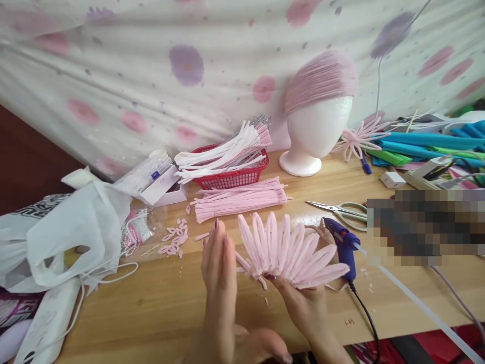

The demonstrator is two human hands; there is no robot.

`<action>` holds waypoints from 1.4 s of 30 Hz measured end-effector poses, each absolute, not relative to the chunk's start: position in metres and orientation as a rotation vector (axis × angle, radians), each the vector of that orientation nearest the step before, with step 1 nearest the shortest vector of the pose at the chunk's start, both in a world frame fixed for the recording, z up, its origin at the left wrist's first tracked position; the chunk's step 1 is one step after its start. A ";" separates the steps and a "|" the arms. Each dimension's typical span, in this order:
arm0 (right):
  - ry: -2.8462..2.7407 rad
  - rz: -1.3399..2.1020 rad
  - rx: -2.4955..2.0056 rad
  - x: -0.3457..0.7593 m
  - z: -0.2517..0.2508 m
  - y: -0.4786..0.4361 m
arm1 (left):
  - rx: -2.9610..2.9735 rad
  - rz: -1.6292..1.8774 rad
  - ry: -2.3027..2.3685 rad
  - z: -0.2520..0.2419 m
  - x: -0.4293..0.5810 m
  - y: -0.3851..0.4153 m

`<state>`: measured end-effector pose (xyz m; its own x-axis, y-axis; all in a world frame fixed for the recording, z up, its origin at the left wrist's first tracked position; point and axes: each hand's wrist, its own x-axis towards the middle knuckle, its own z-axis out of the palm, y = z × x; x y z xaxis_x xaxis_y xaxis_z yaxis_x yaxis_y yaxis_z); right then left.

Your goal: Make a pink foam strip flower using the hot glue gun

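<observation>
Spreading out left of the grip, past the left hand (pixel 220 258), bare wood of the table (pixel 151 308) gives open room; its near edge runs below the grip, by the right forearm. To the grip's right, room is tighter, with a glue gun (pixel 343 247) close by and scissors (pixel 350 215) farther off. Beyond lies a pink bundle (pixel 240 202). The right hand (pixel 303 303) pinches a pink petal fan (pixel 282 250) at its base, petals splaying upward and rightward from the fingers. The left hand stands upright alongside, fingers straight, thumb apart.
</observation>
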<state>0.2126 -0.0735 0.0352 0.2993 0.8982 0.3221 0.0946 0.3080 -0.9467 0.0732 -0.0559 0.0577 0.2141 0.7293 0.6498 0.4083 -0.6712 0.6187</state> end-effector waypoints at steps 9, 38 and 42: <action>-1.103 0.417 -1.272 0.210 0.015 -0.070 | 2.158 1.332 1.259 0.048 0.081 -0.064; -1.168 0.628 -1.217 0.219 0.030 -0.061 | 2.133 1.529 1.089 0.055 0.078 -0.055; -1.143 0.711 -1.221 0.222 0.035 -0.058 | 1.943 1.651 1.142 0.061 0.060 -0.052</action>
<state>0.2216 -0.0581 0.0349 0.3178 0.9050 0.2827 0.1461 0.2479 -0.9577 0.0604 -0.0516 0.0611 -0.0016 0.7531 0.6579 0.3501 -0.6159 0.7058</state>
